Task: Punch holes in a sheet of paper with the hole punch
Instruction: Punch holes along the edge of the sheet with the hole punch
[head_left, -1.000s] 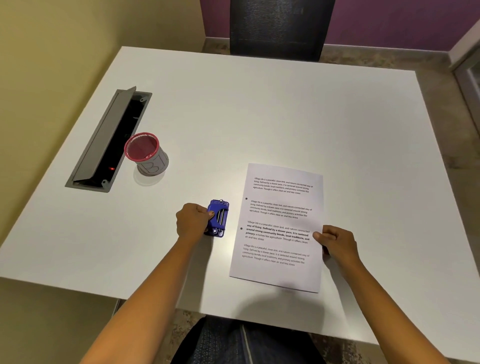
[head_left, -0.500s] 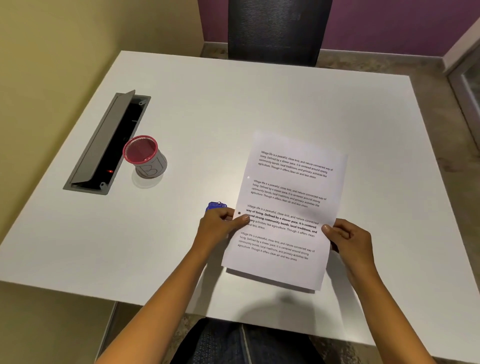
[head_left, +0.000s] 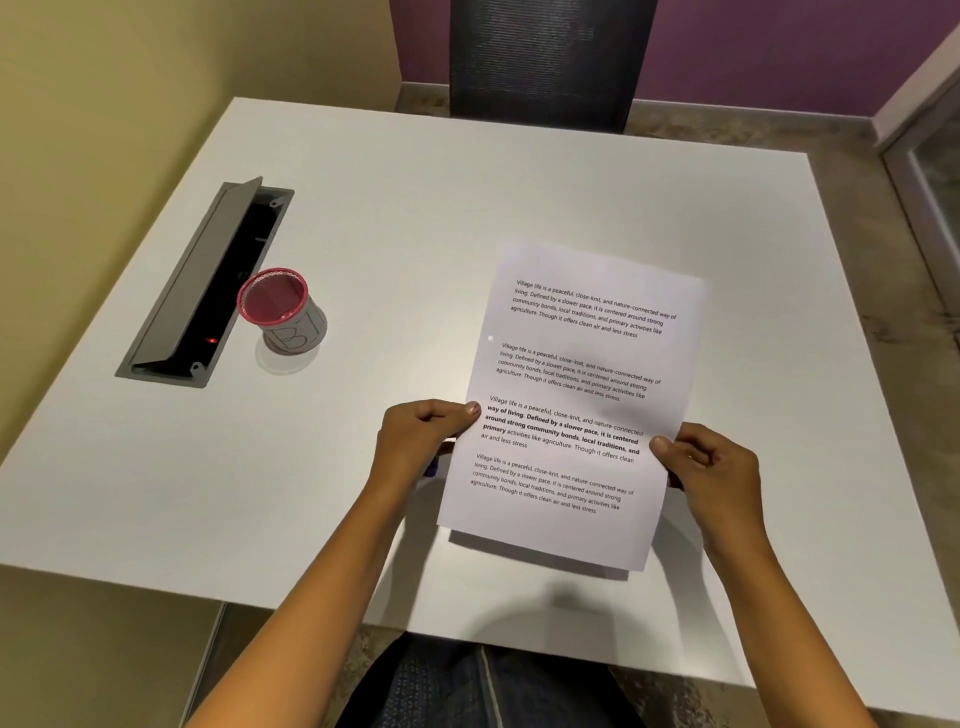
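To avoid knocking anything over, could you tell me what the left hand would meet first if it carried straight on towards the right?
The left hand already pinches the sheet of paper; beyond that, probably the right hand.

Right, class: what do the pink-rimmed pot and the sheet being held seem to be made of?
Pot: probably fine metal mesh, as the see-through inside suggests, with a pale wrap marked by hand around its outside. Sheet: thin matt white printed paper; it bends slightly between the left hand and right hand and casts a shadow.
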